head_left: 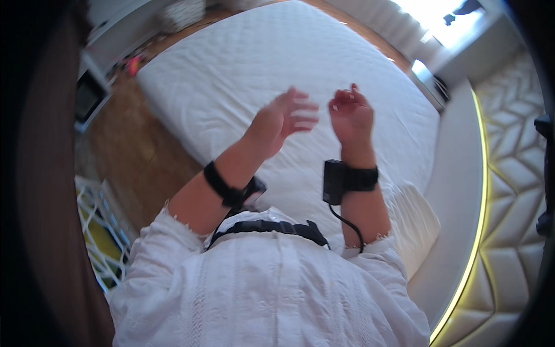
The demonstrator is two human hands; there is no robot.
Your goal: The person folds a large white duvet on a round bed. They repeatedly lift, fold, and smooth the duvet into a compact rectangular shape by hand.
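Note:
Both of my hands are raised over a large bed with a white quilted cover (277, 52). My left hand (289, 115) is slightly blurred, its fingers spread apart and pointing to the right, with nothing in them. A short gap away, my right hand (352, 118) has its fingers loosely bent and parted, and I see nothing held there. Neither hand touches the other, and whether either touches the cover cannot be told. Each forearm wears a black strap, with a small black box (333, 182) on the right one and a cable running from it.
A white pillow (413, 222) lies at the bed's right side, by a pale headboard (457, 150) edged with a yellow light strip. Padded panels (511, 243) cover the wall beyond. Wooden floor (139, 150) and a white lattice-sided container (101, 231) are at left. A bright window is far right.

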